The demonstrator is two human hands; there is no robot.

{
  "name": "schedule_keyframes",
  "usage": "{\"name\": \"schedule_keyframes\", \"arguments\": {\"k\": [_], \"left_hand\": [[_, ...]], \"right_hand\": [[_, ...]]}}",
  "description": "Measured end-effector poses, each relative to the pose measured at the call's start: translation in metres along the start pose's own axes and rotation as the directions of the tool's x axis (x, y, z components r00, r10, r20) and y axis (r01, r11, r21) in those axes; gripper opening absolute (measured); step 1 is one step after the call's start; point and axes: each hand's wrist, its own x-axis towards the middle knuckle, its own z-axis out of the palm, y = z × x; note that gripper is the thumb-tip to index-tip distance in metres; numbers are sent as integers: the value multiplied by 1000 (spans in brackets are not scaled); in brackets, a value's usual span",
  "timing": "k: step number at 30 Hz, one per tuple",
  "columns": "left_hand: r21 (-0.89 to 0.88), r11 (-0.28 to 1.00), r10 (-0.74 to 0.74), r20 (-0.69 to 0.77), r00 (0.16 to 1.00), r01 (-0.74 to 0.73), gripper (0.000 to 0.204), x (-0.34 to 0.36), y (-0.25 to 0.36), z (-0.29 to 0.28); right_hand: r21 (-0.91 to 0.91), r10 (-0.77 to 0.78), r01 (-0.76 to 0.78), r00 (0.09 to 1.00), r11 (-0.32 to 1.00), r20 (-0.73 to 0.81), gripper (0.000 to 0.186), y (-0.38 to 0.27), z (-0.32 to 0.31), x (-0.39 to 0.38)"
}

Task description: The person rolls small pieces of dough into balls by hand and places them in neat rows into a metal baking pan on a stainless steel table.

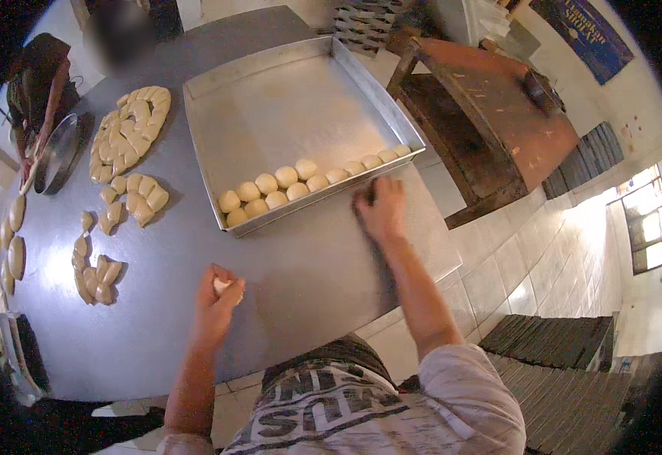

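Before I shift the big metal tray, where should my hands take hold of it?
The metal tray is probably best gripped at two places together: midway along its left wall and its right wall, coming from outside. Both walls stand upright with exposed rims, whereas dough balls line the near side within.

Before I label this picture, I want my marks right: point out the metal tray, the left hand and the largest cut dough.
Metal tray (293,110), head view: on its bare inner base.
Left hand (215,306), head view: on the middle of the hand.
Largest cut dough (134,130), head view: on its upper surface.
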Motion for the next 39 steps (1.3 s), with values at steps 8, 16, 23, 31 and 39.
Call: {"name": "schedule_keyframes", "arguments": {"k": [8, 16, 23, 31, 39], "left_hand": [[-92, 994, -69, -112, 991, 59, 15, 17, 5, 30], [-6, 992, 124, -86, 988, -125, 22, 17, 14, 63], [256, 902, 384, -108, 917, -348, 19, -2, 20, 73], [269, 946, 210, -89, 974, -179, 20, -23, 2, 8], [10, 998, 67, 58, 996, -68, 25, -15, 12, 2]], "right_hand": [[-19, -64, 63, 996, 998, -55, 19, 40, -12, 22], [480, 97, -276, 926, 832, 365, 25, 20, -62, -4], [759, -293, -251, 814, 601, 501, 20, -107, -39, -44], [525, -377, 205, 893, 826, 245, 15, -77, -43, -76], [-135, -50, 44, 998, 990, -38, 28, -24, 3, -9]]}}
